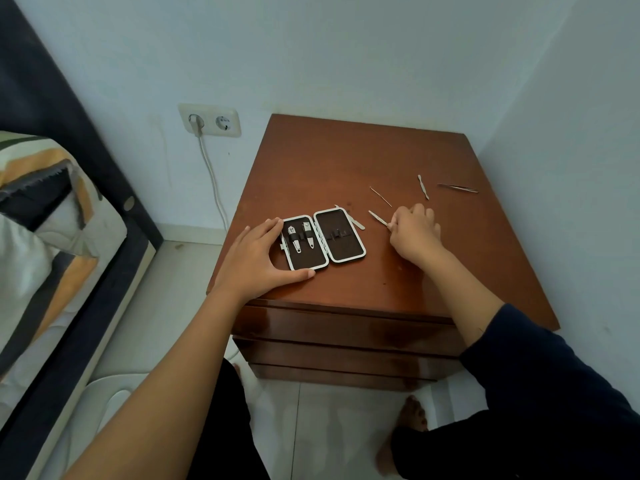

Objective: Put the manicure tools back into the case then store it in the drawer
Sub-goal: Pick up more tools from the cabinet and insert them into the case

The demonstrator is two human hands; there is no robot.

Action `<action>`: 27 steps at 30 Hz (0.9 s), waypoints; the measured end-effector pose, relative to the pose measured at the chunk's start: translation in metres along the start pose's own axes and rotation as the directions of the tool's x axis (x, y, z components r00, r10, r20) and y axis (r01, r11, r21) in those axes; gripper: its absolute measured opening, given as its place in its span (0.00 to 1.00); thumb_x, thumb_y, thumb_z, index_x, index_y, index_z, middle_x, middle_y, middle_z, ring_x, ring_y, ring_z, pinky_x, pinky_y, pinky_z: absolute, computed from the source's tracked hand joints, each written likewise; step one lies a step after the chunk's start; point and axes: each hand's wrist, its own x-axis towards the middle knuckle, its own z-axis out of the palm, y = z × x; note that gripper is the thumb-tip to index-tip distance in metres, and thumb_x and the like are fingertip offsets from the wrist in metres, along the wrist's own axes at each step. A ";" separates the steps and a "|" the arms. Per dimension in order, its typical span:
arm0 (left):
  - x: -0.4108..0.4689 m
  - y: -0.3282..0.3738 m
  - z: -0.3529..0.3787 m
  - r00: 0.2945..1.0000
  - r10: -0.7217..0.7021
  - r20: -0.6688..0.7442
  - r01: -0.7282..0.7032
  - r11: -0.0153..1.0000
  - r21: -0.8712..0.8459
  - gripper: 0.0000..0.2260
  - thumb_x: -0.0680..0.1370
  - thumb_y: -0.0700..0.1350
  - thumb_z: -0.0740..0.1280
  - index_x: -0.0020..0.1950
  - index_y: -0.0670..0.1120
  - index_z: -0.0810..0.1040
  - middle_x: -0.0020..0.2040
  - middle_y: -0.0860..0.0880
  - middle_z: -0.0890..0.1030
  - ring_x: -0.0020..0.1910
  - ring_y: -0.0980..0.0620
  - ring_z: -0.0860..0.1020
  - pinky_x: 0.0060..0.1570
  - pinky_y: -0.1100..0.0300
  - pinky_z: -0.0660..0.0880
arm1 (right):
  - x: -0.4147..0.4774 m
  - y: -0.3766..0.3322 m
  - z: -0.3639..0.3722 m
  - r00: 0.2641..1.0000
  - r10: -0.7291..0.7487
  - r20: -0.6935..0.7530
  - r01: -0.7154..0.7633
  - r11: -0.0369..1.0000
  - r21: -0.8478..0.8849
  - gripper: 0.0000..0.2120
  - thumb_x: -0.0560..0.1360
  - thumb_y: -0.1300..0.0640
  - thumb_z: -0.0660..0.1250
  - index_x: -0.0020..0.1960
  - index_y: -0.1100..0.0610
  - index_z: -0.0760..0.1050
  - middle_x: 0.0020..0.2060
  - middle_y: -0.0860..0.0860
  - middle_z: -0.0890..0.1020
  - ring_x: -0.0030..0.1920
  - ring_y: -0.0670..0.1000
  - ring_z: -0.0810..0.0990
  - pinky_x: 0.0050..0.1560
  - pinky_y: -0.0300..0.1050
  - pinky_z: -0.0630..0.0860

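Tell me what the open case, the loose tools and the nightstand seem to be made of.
Case: dark brown lining, matte like felt or faux leather, with a shiny, probably metal rim. Loose tools, such as the tweezers: thin, silvery and glinting, likely steel. Nightstand: reddish-brown wood or veneer, glossy on the drawer fronts.

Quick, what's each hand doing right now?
Left hand: open, fingers resting on the open brown manicure case.
Right hand: closed on a thin silver metal tool.

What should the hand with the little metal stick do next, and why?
Probably lift the thin metal tool pinched in the right hand over to the open case and slide it under an empty loop in the right half. The left hand steadies the case, two clippers are in place, and other tools lie loose on the nightstand.
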 end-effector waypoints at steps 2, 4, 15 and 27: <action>-0.001 0.001 0.000 1.000 0.001 0.003 -0.001 1.000 -0.002 0.49 0.62 0.73 0.65 0.76 0.49 0.58 0.76 0.53 0.60 0.74 0.56 0.56 0.72 0.57 0.46 | -0.002 0.000 0.002 0.999 -0.024 -0.022 0.023 0.999 -0.043 0.10 0.79 0.57 0.55 0.56 0.58 0.71 0.60 0.59 0.70 0.62 0.60 0.65 0.60 0.55 0.64; 0.000 0.001 0.000 1.000 0.003 0.000 -0.003 1.000 0.000 0.49 0.62 0.72 0.66 0.76 0.49 0.58 0.76 0.53 0.60 0.74 0.56 0.56 0.72 0.58 0.46 | -0.002 -0.001 0.002 0.999 -0.042 -0.027 0.041 0.997 -0.061 0.11 0.79 0.57 0.54 0.58 0.60 0.69 0.60 0.59 0.70 0.62 0.61 0.66 0.60 0.55 0.65; 0.000 0.001 0.000 1.000 0.004 -0.007 -0.004 1.000 -0.003 0.48 0.63 0.72 0.66 0.76 0.49 0.58 0.76 0.53 0.60 0.74 0.56 0.56 0.72 0.58 0.46 | -0.035 -0.017 -0.006 0.992 -0.103 -0.067 0.122 0.745 0.656 0.07 0.72 0.60 0.68 0.40 0.49 0.78 0.33 0.48 0.80 0.36 0.51 0.80 0.45 0.45 0.77; -0.002 0.000 -0.001 0.999 0.025 0.035 -0.026 1.000 0.012 0.48 0.65 0.71 0.66 0.76 0.46 0.56 0.76 0.51 0.59 0.75 0.55 0.55 0.72 0.56 0.45 | -0.081 -0.064 0.020 0.968 -0.229 -0.102 0.247 0.799 0.548 0.04 0.71 0.59 0.70 0.43 0.57 0.84 0.35 0.51 0.80 0.32 0.43 0.75 0.35 0.26 0.69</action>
